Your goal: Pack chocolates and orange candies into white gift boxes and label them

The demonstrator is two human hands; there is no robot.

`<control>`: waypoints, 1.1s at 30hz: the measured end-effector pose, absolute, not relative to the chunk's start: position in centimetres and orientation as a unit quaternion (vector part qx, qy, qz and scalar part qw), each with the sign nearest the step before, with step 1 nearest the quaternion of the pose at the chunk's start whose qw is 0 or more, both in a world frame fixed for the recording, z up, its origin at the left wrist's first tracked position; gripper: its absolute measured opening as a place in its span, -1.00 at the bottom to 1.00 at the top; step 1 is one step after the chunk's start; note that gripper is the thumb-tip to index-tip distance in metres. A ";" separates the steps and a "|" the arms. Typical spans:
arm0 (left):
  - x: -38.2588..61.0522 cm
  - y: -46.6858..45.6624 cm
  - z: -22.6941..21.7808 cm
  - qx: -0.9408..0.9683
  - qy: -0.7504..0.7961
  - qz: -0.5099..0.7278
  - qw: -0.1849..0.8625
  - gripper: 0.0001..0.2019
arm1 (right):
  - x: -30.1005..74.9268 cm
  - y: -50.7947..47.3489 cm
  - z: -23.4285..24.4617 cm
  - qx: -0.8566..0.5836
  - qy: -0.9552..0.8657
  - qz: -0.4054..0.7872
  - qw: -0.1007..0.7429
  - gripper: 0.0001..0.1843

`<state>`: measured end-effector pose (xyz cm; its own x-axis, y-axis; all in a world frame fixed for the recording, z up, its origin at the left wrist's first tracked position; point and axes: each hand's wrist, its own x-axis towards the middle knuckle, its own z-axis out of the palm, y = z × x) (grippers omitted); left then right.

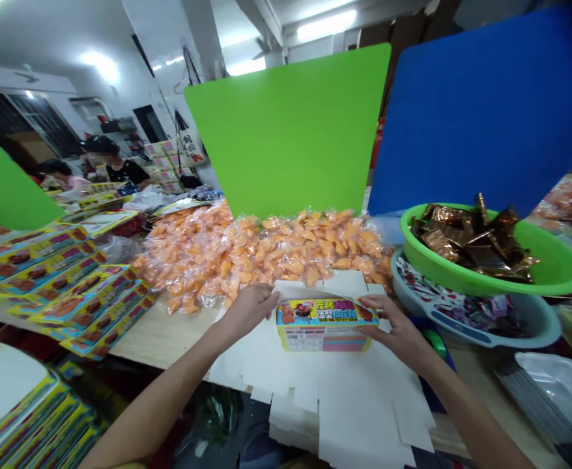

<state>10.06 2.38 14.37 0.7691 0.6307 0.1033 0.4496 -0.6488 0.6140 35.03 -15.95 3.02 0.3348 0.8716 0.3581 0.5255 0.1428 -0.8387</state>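
Note:
A small printed carton [328,324] in yellow, red and blue stands on a stack of flat white die-cut card blanks [344,407]. My left hand [249,309] grips the carton's left end, and my right hand [396,329] grips its right end. Part of the carton's underside is hidden by the stack and my fingers. Just beyond the hands lies a heap of orange pieces in clear plastic packets [261,257], close to the white card flaps.
Rows of printed flat cartons [66,293] lie on the wooden table [161,342] at left, with more stacked at lower left. At right are a green basin of foil sachets [554,270], a blue-grey tray [535,326], and a plastic tray [550,397]. Green and blue boards [286,130] stand behind. A co-worker [120,169] sits beyond.

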 end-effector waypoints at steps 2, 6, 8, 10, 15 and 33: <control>10.3 1.9 13.7 0.887 0.316 0.167 0.291 -0.50 | 35.0 -15.9 2.9 -0.630 -0.557 0.161 0.517 -0.59; 10.1 1.0 11.5 0.873 0.318 0.213 0.302 -0.53 | 35.0 -15.8 2.8 -0.629 -0.560 0.155 0.516 -0.59; 9.7 0.5 10.3 0.868 0.327 0.224 0.300 -0.57 | 35.0 -15.8 2.7 -0.626 -0.559 0.158 0.521 -0.58; 9.4 0.0 9.1 0.863 0.332 0.234 0.299 -0.62 | 34.9 -15.8 2.6 -0.619 -0.554 0.159 0.533 -0.58; 10.4 -1.2 6.9 0.755 0.328 0.395 0.409 -0.88 | 33.3 -15.5 2.3 -0.589 -0.523 0.164 0.594 -0.59; 13.3 -1.7 2.8 0.559 0.223 0.567 0.562 -0.92 | 30.7 -13.4 1.7 -0.507 -0.375 0.147 0.762 -0.82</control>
<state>13.30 -1.67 2.75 0.2578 0.8868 0.3837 -0.3879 -0.2687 0.8817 30.67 -13.41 1.72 0.6753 0.6039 0.4234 0.1569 0.4433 -0.8825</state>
